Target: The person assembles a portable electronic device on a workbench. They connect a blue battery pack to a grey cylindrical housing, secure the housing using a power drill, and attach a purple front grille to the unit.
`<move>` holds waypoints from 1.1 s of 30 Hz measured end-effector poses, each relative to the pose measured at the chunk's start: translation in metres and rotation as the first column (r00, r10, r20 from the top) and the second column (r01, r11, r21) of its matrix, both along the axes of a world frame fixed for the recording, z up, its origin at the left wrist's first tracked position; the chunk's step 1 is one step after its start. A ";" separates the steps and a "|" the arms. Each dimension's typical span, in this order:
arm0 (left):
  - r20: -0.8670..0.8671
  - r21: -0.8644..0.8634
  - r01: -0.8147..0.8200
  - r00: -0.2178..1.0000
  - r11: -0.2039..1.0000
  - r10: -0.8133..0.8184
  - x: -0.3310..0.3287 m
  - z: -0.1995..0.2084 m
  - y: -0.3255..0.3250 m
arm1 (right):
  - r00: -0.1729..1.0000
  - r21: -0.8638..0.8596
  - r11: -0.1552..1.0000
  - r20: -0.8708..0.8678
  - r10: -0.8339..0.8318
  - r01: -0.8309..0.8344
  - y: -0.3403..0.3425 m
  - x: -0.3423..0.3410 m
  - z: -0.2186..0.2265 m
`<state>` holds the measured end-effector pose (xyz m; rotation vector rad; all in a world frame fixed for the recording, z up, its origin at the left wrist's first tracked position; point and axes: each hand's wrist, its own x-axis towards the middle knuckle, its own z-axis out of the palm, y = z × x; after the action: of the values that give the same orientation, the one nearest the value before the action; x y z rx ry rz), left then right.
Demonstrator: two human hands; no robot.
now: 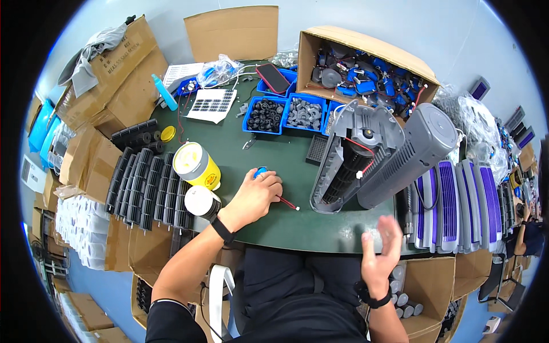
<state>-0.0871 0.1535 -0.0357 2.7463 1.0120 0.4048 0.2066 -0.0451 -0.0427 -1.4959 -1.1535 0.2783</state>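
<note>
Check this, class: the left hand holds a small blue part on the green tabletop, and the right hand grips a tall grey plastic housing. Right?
Wrong about the right hand: the head view shows it empty, apart from the tall grey plastic housings. The left hand does hold a small blue part on the green tabletop.

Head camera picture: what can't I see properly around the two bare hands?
- Head view: most of the small blue part, covered by the left bare hand.
- Head view: the thin red wire's inner end, under that hand.
- Head view: fine details of the right bare hand, blurred.
</note>
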 end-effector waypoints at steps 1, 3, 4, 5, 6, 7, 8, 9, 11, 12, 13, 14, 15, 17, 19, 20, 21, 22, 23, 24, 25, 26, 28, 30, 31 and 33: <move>0.010 -0.007 -0.030 1.000 1.000 0.030 0.000 0.006 -0.007 | 0.996 -0.031 0.999 0.074 0.046 -0.044 -0.008 -0.004 -0.001; 0.103 -0.084 -0.129 0.985 0.988 0.137 -0.002 0.016 -0.018 | 0.968 -0.086 0.965 -0.060 0.243 -0.248 -0.014 -0.027 0.005; 0.183 -0.158 -0.187 0.959 0.970 0.215 -0.001 0.020 -0.023 | 0.933 -0.111 0.933 -0.160 0.323 -0.342 -0.014 -0.040 0.008; 0.256 -0.236 -0.237 0.920 0.942 0.296 0.000 0.021 -0.028 | 0.881 -0.123 0.892 -0.260 0.395 -0.436 -0.011 -0.052 0.011; 0.395 -0.179 -0.241 0.870 0.954 0.294 -0.005 0.015 -0.033 | 0.823 -0.157 0.841 -0.362 0.439 -0.518 -0.006 -0.066 0.009; 0.465 -0.406 -0.242 0.775 0.881 0.428 -0.001 0.017 -0.041 | 0.763 -0.184 0.790 -0.454 0.460 -0.585 0.000 -0.075 0.006; 0.486 -0.612 -0.204 0.665 0.764 0.567 0.006 0.023 -0.051 | 0.746 -0.171 0.775 -0.459 0.483 -0.608 0.008 -0.085 0.001; 0.454 -0.782 -0.142 0.538 0.607 0.710 0.009 0.025 -0.064 | 0.716 -0.156 0.750 -0.468 0.518 -0.643 0.016 -0.097 -0.001; 0.482 -0.857 -0.017 0.331 0.515 0.812 0.025 0.030 -0.091 | 0.694 -0.206 0.685 -0.427 0.579 -0.699 0.027 -0.112 0.003; 0.484 -0.856 -0.018 0.322 0.517 0.814 0.028 0.024 -0.102 | 0.699 -0.171 0.692 -0.360 0.618 -0.701 0.031 -0.119 0.005; 0.492 -0.854 -0.007 0.315 0.521 0.812 0.032 0.018 -0.111 | 0.709 -0.141 0.703 -0.282 0.647 -0.697 0.033 -0.122 0.005; 0.534 -0.826 -0.025 0.283 0.563 0.797 0.034 0.017 -0.117 | 0.649 -0.088 0.681 -0.415 0.638 -0.727 0.032 -0.124 0.004; 0.523 -0.838 0.003 0.293 0.546 0.800 0.034 0.018 -0.120 | 0.678 -0.106 0.702 -0.395 0.620 -0.704 0.031 -0.121 0.003; 0.500 -0.858 0.059 0.318 0.510 0.805 0.032 0.021 -0.122 | 0.734 -0.141 0.743 -0.352 0.580 -0.655 0.029 -0.111 0.002; 0.532 -0.769 -0.049 0.506 0.638 0.679 0.024 0.024 -0.121 | 0.760 -0.066 0.791 -0.337 0.556 -0.608 0.028 -0.108 -0.004; 0.531 -0.694 -0.100 0.597 0.713 0.602 0.021 0.029 -0.121 | 0.721 -0.172 0.735 -0.429 0.544 -0.656 0.024 -0.098 -0.002; 0.516 -0.605 -0.133 0.686 0.785 0.514 0.018 0.037 -0.120 | 0.672 -0.171 0.689 -0.474 0.569 -0.705 0.024 -0.091 0.002; 0.448 -0.540 -0.169 0.772 0.825 0.451 0.015 0.048 -0.117 | 0.619 -0.166 0.642 -0.521 0.588 -0.749 0.023 -0.083 0.004; 0.445 -0.642 -0.052 0.788 0.765 0.427 0.014 0.051 -0.112 | 0.565 -0.157 0.594 -0.566 0.600 -0.789 0.023 -0.075 0.007; 0.443 -0.728 0.056 0.799 0.684 0.407 0.012 0.054 -0.108 | 0.513 -0.141 0.537 -0.564 0.647 -0.832 0.024 -0.069 0.010; 0.445 -0.797 0.160 0.808 0.583 0.386 0.010 0.057 -0.102 | 0.432 -0.109 0.480 -0.634 0.641 -0.871 0.024 -0.065 0.013; 0.399 -0.866 0.233 0.855 0.442 0.332 0.005 0.058 -0.095 | 0.348 -0.070 0.424 -0.698 0.626 -0.903 0.024 -0.060 0.016; 0.422 -0.869 0.308 0.870 0.388 0.255 0.009 0.065 -0.090 | 0.239 -0.057 0.310 -0.771 0.590 -0.949 0.026 -0.049 0.015; 0.388 -0.906 0.331 0.899 0.266 0.204 0.011 0.069 -0.082 | 0.219 -0.094 0.231 -0.767 0.603 -0.968 0.030 -0.038 0.018; 0.404 -0.906 0.360 0.893 0.222 0.200 0.013 0.065 -0.079 | 0.205 -0.112 0.188 -0.767 0.609 -0.976 0.032 -0.036 0.021; 0.433 -0.900 0.413 0.880 0.136 0.194 0.016 0.052 -0.073 | 0.229 -0.156 0.173 -0.772 0.594 -0.973 0.033 -0.035 0.029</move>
<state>-0.0713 0.0801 0.0163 1.2987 0.5247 0.1811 0.1720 -0.0119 -0.0140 -0.9144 -1.3395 2.0150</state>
